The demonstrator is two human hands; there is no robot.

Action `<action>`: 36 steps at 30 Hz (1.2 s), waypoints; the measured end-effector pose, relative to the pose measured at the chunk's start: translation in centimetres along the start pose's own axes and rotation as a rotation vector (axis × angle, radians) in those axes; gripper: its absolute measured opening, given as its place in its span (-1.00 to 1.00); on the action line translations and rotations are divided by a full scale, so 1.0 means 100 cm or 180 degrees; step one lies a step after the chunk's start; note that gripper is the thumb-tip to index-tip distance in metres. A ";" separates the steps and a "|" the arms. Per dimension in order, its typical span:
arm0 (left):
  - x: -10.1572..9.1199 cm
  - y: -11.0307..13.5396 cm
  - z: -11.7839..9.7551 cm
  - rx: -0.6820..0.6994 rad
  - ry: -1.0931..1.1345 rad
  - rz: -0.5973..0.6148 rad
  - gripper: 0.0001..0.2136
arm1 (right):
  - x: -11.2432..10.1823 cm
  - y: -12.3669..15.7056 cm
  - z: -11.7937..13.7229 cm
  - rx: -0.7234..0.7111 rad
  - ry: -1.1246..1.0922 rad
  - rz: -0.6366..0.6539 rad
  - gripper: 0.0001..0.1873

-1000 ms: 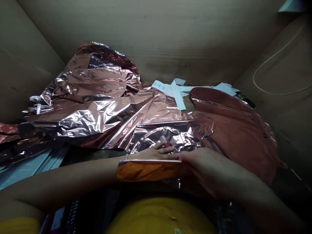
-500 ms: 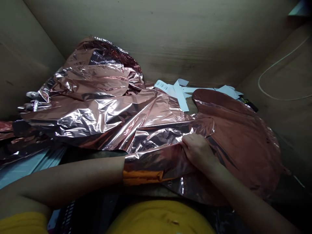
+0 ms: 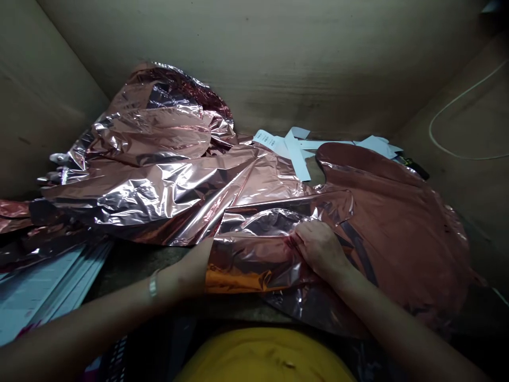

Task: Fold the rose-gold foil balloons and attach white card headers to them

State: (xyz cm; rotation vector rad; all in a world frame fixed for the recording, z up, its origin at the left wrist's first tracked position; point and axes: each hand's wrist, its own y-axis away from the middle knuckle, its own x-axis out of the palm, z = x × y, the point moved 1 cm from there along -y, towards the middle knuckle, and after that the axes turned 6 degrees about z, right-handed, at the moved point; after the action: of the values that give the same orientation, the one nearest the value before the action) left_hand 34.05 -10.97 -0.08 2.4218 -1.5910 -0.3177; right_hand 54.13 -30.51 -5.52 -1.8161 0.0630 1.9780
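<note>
A large crumpled rose-gold foil balloon [image 3: 151,180] lies heaped across the middle, with a matte-backed foil panel [image 3: 397,228] spreading to the right. My right hand [image 3: 318,246] grips the top edge of a folded foil flap [image 3: 246,265] near the front. My left hand [image 3: 193,273] goes in under the flap's left end, so its fingers are hidden. A thin bracelet [image 3: 153,284] circles my left wrist.
Cardboard walls [image 3: 254,63] rise behind and beside the foil, with a white cord [image 3: 453,119] on the right one. White paper strips [image 3: 296,148] lie behind the foil. A stack of pale blue sheets [image 3: 47,289] sits at the left. My yellow shirt [image 3: 266,355] fills the bottom.
My right hand has risen onto the flap and gathered it. The flap now stands fuller, and my left hand has slid under it, baring the wrist and bracelet.
</note>
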 end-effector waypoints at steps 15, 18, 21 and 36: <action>0.024 0.028 0.002 0.2049 -0.4369 -0.0107 -0.54 | -0.001 -0.001 0.005 0.0116 0.0223 0.0070 -0.72; 0.035 0.015 0.010 0.2148 -0.4269 0.1067 -0.47 | -0.006 -0.001 0.007 0.0253 0.0252 0.0245 -0.71; 0.036 0.007 0.023 0.1771 -0.4146 0.1466 -0.34 | -0.024 0.005 0.011 0.0086 0.0131 0.0369 -0.72; -0.027 0.015 0.018 0.1794 -0.2996 0.1357 -0.35 | -0.044 0.014 0.016 0.0148 -0.0942 0.1794 -0.48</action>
State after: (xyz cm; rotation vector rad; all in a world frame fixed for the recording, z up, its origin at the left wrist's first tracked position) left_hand 31.11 -9.18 -1.14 2.2916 -2.8502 -1.1864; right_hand 52.24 -32.48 -1.51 -1.5670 0.5774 2.5801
